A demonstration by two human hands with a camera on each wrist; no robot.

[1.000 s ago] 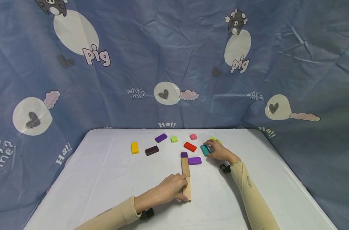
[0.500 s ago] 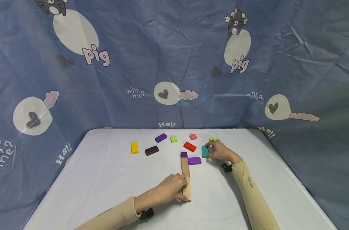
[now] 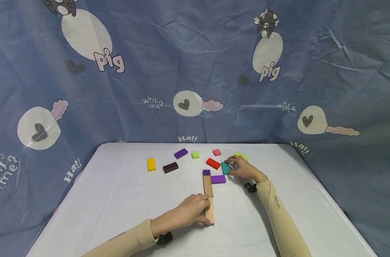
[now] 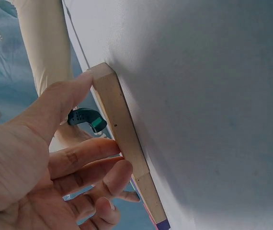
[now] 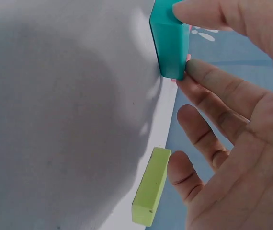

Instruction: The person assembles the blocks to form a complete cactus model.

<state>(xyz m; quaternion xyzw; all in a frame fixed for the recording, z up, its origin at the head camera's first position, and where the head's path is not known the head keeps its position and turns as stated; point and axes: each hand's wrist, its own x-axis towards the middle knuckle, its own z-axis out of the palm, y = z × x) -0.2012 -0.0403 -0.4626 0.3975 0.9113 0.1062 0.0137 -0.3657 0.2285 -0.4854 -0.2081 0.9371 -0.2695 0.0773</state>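
My left hand [image 3: 191, 210] holds a plain wooden block [image 3: 210, 211] at the front of a straight row, its thumb at the near end and fingertips along the side. Beyond it in line lie a second wooden block [image 3: 208, 186] and a small dark purple block [image 3: 206, 172]. A brighter purple block [image 3: 218, 179] juts right from the row's far part. My right hand [image 3: 243, 169] pinches a teal block [image 5: 170, 43] between thumb and fingertips, just behind the purple block. By its little finger is a lime green block [image 5: 151, 187].
A red block [image 3: 213, 163] lies left of the teal one. Farther back are a small pink block [image 3: 216, 152], a small lime block [image 3: 195, 155] and a purple block [image 3: 181, 153]. Dark brown [image 3: 170, 167] and yellow [image 3: 151, 164] blocks lie left on the white table [image 3: 124, 200].
The teal block has turned and shifted left with my right hand, closer to the red and purple blocks. My left hand stays on the wooden block.
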